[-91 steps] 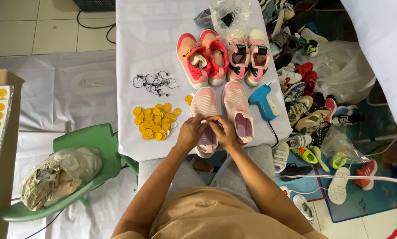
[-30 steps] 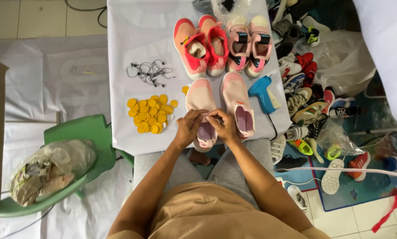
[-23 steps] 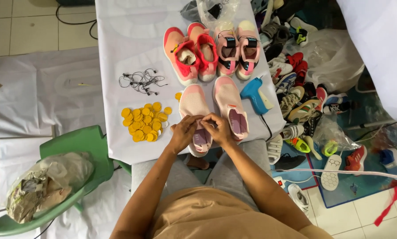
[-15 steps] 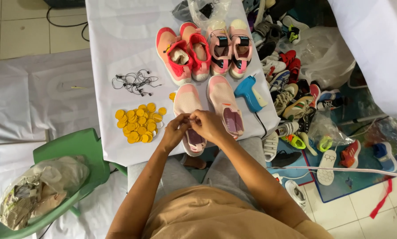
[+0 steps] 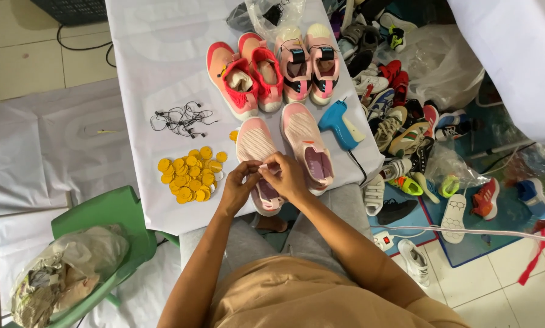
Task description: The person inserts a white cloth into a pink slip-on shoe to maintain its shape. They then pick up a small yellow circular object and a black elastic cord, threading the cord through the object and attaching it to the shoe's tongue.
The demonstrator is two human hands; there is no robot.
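A pair of pale pink slip-on shoes lies at the near edge of a white-covered table (image 5: 157,54). Both my hands work at the collar of the left pink shoe (image 5: 254,141). My left hand (image 5: 239,185) pinches the collar edge. My right hand (image 5: 287,176) pinches it too, fingertips meeting the left hand's; a small pale piece shows between them. The right pink shoe (image 5: 306,146) lies just beside my right hand, untouched.
A heap of yellow round tags (image 5: 187,176) and a tangle of black strings (image 5: 181,118) lie left of the shoes. A blue tagging gun (image 5: 341,124) lies to the right. Further back stand a coral pair (image 5: 245,76) and another pink pair (image 5: 309,61). Many shoes (image 5: 406,121) litter the floor; a green chair (image 5: 102,222) holds a bag.
Both hands have stayed on the left pink shoe's collar, with their fingers shifting slightly. The view has drifted, so the table sits further right in the frame.
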